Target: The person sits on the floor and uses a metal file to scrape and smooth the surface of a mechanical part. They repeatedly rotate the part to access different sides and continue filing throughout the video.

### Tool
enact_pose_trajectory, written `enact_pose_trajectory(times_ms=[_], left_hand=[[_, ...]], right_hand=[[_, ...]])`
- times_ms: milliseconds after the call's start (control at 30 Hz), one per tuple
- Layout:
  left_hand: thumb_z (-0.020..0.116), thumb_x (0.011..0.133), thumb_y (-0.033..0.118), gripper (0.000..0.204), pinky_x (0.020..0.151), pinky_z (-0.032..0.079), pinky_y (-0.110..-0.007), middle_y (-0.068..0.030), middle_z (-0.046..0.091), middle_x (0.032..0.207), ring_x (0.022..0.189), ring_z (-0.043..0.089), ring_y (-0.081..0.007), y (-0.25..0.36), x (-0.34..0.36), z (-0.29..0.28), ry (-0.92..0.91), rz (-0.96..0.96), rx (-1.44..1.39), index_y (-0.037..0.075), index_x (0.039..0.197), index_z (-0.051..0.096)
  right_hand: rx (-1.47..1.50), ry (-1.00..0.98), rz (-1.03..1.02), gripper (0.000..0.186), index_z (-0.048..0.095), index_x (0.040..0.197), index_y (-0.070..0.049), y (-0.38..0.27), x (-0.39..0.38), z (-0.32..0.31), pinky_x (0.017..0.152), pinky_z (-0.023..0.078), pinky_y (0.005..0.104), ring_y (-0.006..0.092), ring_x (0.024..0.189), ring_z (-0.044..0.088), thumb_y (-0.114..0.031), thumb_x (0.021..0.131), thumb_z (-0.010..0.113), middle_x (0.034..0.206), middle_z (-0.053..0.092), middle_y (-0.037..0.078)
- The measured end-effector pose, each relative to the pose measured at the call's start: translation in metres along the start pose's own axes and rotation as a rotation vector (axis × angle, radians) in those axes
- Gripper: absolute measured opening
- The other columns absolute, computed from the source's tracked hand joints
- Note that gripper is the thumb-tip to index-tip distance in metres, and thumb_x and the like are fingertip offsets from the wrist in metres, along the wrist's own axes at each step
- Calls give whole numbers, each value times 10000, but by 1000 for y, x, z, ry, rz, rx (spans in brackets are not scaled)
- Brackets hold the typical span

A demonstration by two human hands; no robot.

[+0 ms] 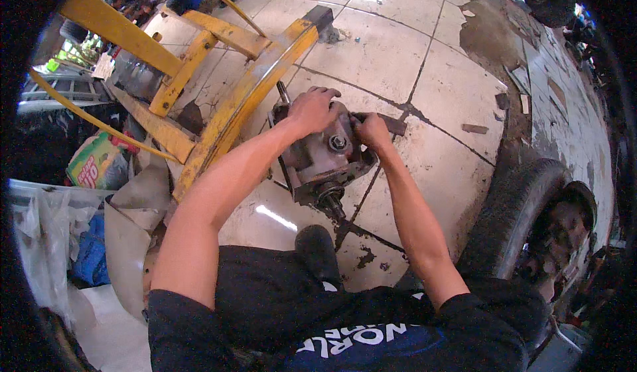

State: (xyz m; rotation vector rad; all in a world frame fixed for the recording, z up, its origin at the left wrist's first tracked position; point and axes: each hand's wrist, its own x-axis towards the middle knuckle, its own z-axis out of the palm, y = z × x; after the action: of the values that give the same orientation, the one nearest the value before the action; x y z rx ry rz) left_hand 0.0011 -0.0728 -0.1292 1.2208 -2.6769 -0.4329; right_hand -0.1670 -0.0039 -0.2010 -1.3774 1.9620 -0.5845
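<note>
Pale, stained floor tiles (378, 33) spread across a cluttered workshop, with a yellow metal frame (265, 80) on your left and a black tyre (511, 219) on your right. Between them, on the floor just ahead of your knees, sits a greasy metal casing (312, 156). Your left hand (312, 112) lies over its far top, fingers bent; your right hand (373, 132) curls against its right side, beside a dark flat piece (396, 126). Whether either hand grips firmly, you cannot tell from here. As far as shows, the casing stands as one body: a round bolt head (338, 142) is seated on top, a stubby shaft (330, 198) points toward you, and a thin rod (283, 92) sticks out at the far left. No tool shows in either hand, and how much work remains cannot be judged. Your right fingertips are hidden, your left hand covers part of the top, the underside is out of sight, and the view's dark round rim cuts off the surroundings.
</note>
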Motion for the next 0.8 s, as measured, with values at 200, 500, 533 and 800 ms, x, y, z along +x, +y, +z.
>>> enact_pose_trajectory(times_ms=[200, 500, 533, 800], left_hand=[[551, 892, 306, 410, 966, 468, -476, -182, 623, 1201, 1137, 571, -364, -2, 4, 5, -2, 13, -15, 77, 1228, 606], [533, 897, 353, 444, 970, 467, -475, -185, 608, 1231, 1147, 572, -361, -11, 1, 4, 39, -31, 14, 75, 1235, 606], [532, 897, 352, 445, 970, 466, -475, -184, 604, 1238, 1150, 571, -361, -8, -1, 5, 26, -44, 21, 74, 1236, 605], [587, 881, 303, 439, 953, 472, -477, -202, 609, 1187, 1120, 575, -378, -5, -10, 2, 25, -65, 45, 71, 1254, 577]], right_hand=[[13, 53, -9, 413, 713, 1080, -28, 14, -8, 1, 858, 524, 428, 387, 979, 669, -376, 864, 662, 1001, 684, 264], [-21, -41, -6, 423, 687, 1029, 40, -5, -7, -7, 836, 520, 471, 414, 972, 659, -326, 818, 670, 992, 669, 294], [-31, -79, -7, 422, 685, 1025, 47, -7, -6, -10, 836, 520, 471, 416, 974, 659, -318, 815, 672, 992, 670, 294], [120, -62, -69, 485, 679, 1017, 57, -17, -26, -20, 840, 514, 458, 423, 976, 657, -399, 851, 676, 970, 677, 292]])
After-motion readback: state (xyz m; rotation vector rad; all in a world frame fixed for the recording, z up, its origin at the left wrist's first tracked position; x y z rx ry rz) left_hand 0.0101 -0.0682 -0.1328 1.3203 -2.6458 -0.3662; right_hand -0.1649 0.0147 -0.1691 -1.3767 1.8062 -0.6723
